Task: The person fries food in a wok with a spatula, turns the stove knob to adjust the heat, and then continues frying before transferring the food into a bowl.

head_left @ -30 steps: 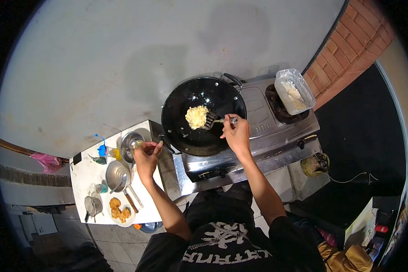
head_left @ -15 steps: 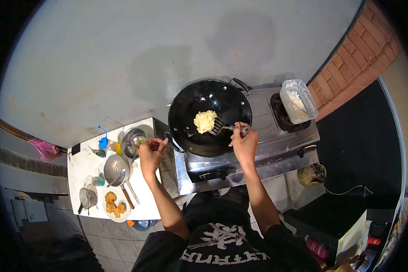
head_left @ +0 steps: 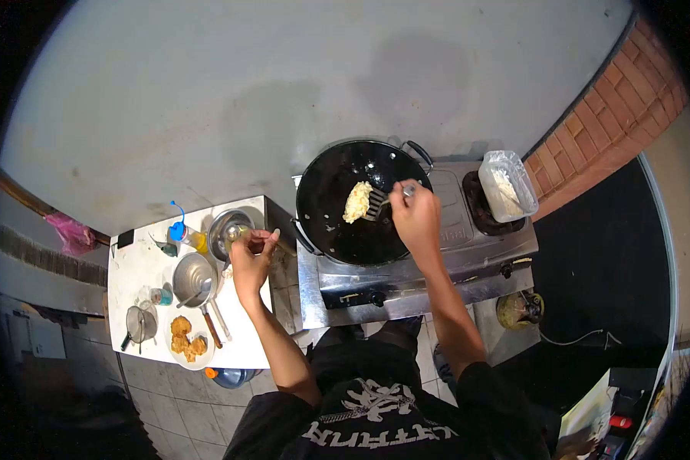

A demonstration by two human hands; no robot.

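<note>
While right hand (head_left: 416, 216) grips spatula (head_left: 376, 205), yellow food (head_left: 356, 202) looks narrower than earlier.

A white table (head_left: 142, 272) carries a silver pot (head_left: 194, 277) near its centre, a steel bowl (head_left: 221, 230) towards one o'clock, a blue-capped bottle (head_left: 198, 241) at twelve, a small dark object (head_left: 125, 238) at ten, a teal-based jar (head_left: 161, 296) at nine, a sieve (head_left: 136, 325) at eight and a white plate (head_left: 178, 361) at six. The metal stove (head_left: 456, 242) bears a black wok (head_left: 331, 195) towards ten o'clock and a clear plastic tub (head_left: 526, 201) over its burner (head_left: 471, 192) at two. The floor (head_left: 172, 399) is tiled.
</note>
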